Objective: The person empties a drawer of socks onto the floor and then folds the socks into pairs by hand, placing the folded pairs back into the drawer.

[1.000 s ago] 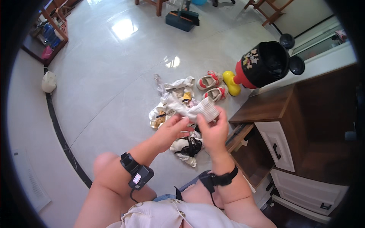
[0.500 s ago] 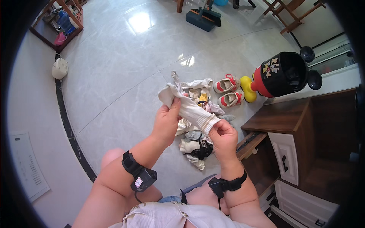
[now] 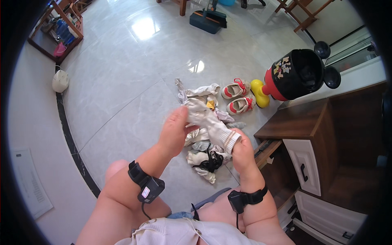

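A white sock [image 3: 212, 127] with tan stripes at its cuff hangs stretched in the air over a heap of clothes. Its cuff is pinched by my right hand [image 3: 242, 150]. At the toe end is my left hand [image 3: 173, 130], smeared by motion; whether its fingers grip the sock is unclear. Below lies the heap of small clothes [image 3: 202, 90], mostly white and grey, with a yellow patch among them. A tangle of black cord or straps [image 3: 213, 161] rests on its near part.
Red-and-white shoes [image 3: 241, 105] stand right of the heap, beside a black, red and yellow bin [image 3: 296, 75] with round ears. A brown cabinet [image 3: 292, 120] with white fronts and an open drawer is at the right. A dustpan and broom [image 3: 206, 22] stand far off.
My left hand has shifted a little down and left against the sock's toe. The sock sags more, and my right hand has turned at the cuff. The view has shifted slightly.
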Tool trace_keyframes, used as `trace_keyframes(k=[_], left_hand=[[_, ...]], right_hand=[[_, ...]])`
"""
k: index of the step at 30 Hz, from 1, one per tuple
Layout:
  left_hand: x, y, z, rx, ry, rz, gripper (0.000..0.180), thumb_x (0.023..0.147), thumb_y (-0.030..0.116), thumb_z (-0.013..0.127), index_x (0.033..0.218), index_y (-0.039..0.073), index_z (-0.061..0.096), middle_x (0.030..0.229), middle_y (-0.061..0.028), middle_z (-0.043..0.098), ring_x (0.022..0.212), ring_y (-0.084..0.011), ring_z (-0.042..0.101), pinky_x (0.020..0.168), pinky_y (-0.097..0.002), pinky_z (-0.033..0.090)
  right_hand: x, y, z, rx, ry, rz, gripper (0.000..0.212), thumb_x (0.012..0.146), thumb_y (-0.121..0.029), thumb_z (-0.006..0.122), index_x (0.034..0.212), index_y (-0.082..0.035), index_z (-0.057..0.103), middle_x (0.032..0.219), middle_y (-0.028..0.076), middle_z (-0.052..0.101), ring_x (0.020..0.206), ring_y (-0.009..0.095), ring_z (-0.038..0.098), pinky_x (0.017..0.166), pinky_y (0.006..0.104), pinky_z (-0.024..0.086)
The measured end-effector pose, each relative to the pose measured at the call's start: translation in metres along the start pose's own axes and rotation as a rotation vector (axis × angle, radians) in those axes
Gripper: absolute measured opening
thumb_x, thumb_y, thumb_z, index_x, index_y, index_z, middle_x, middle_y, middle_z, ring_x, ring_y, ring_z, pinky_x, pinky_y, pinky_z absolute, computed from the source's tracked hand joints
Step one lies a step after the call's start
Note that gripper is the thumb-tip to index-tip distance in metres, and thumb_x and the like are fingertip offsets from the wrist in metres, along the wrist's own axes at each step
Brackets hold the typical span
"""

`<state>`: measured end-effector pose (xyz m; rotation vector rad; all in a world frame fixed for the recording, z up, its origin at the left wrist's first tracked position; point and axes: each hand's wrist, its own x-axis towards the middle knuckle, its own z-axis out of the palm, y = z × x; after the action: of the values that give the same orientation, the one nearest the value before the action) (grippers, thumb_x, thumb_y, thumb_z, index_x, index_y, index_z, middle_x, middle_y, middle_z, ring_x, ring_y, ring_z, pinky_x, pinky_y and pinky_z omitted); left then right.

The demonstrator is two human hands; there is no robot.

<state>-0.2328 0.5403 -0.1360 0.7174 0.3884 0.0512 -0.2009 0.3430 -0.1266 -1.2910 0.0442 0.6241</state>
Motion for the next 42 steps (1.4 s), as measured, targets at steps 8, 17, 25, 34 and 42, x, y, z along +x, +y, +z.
trace_keyframes(k=[8,17,25,34,42], left_hand=[[-0.005,-0.017,0.003,0.193,-0.132,-0.169,0.044,0.086,0.004,0.058,0.127,0.006,0.041,0.119,-0.0064,0.053,0.108,-0.0155,0.054,0.09,-0.0306,0.046],[-0.003,-0.015,0.002,0.22,-0.197,-0.161,0.046,0.081,-0.002,0.057,0.125,0.004,0.045,0.117,-0.0074,0.056,0.107,-0.0142,0.055,0.092,-0.0293,0.044],[-0.006,-0.019,-0.003,0.199,-0.367,-0.309,0.043,0.077,-0.008,0.048,0.118,0.004,0.051,0.11,-0.0027,0.058,0.103,-0.0114,0.055,0.089,-0.0271,0.044],[-0.01,-0.016,0.006,0.329,-0.426,-0.195,0.036,0.087,0.002,0.052,0.122,0.004,0.047,0.113,-0.0015,0.056,0.101,-0.0088,0.054,0.087,-0.0267,0.045],[-0.001,-0.026,-0.002,0.176,-0.166,-0.085,0.015,0.087,-0.003,0.05,0.093,0.011,0.052,0.108,-0.0072,0.058,0.097,-0.0174,0.059,0.076,-0.0325,0.054]], right_hand=[[-0.01,-0.005,0.021,-0.351,-0.316,-0.27,0.061,0.079,0.0,0.061,0.133,-0.004,0.034,0.094,0.005,0.062,0.085,0.011,0.057,0.073,0.0243,0.047],[0.002,-0.007,0.014,-0.741,-0.085,-0.691,0.024,0.074,-0.01,0.072,0.097,-0.006,0.065,0.078,0.002,0.052,0.069,0.015,0.052,0.059,0.0258,0.042],[0.009,0.005,0.0,-0.394,-0.01,-0.049,0.032,0.071,-0.019,0.08,0.094,-0.002,0.065,0.071,-0.004,0.05,0.062,0.004,0.043,0.055,0.0193,0.038],[0.013,-0.008,0.014,0.008,-0.028,0.071,0.039,0.076,-0.01,0.076,0.111,-0.003,0.06,0.086,-0.001,0.057,0.071,0.003,0.051,0.063,0.0196,0.043],[0.005,-0.019,0.018,-0.726,-0.148,-0.579,0.033,0.073,-0.007,0.075,0.103,-0.006,0.064,0.101,0.005,0.056,0.079,0.01,0.056,0.068,0.0249,0.046]])
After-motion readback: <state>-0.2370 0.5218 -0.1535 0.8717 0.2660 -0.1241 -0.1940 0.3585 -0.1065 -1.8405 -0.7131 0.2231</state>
